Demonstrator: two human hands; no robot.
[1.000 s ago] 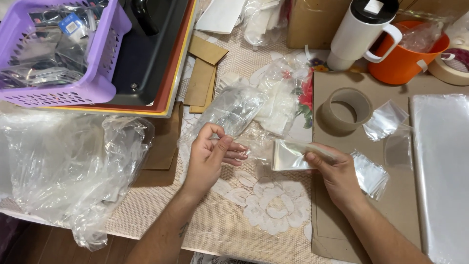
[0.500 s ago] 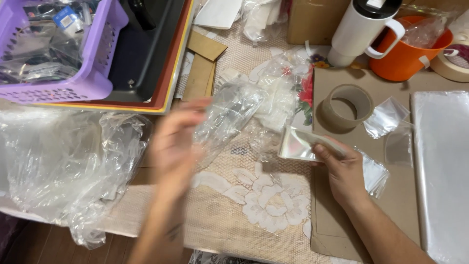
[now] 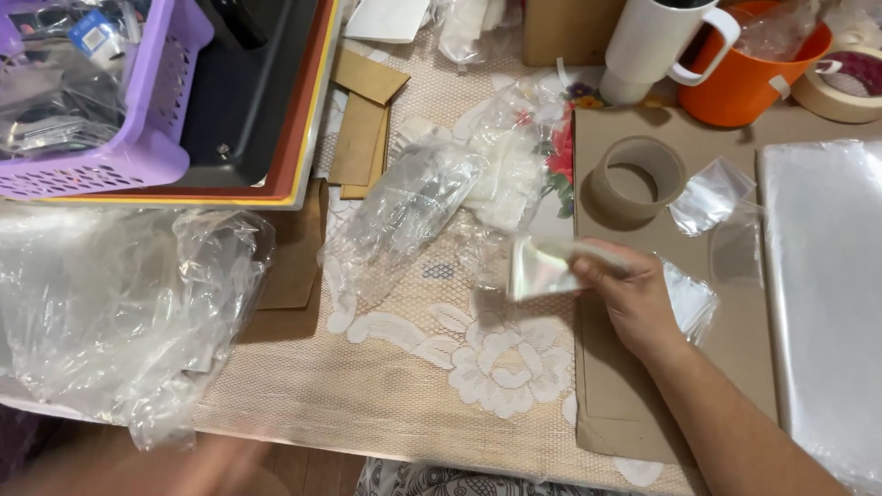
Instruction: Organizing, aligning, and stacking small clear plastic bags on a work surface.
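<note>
Right hand [image 3: 634,294] pinched small clear bag [image 3: 542,271] by one edge, held above table [image 3: 386,386] centre, flat for handling. Left hand [image 3: 138,464] blurred at near edge; fingers unreadable.

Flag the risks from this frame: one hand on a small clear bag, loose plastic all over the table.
1. The right hand pinches the small clear bag by one edge only; the limp film could slip or fold.
2. The left hand is a blur at the bottom edge, so the bag has no second support.
3. Loose clear bags lie close by; it could be lost among them if dropped.
</note>
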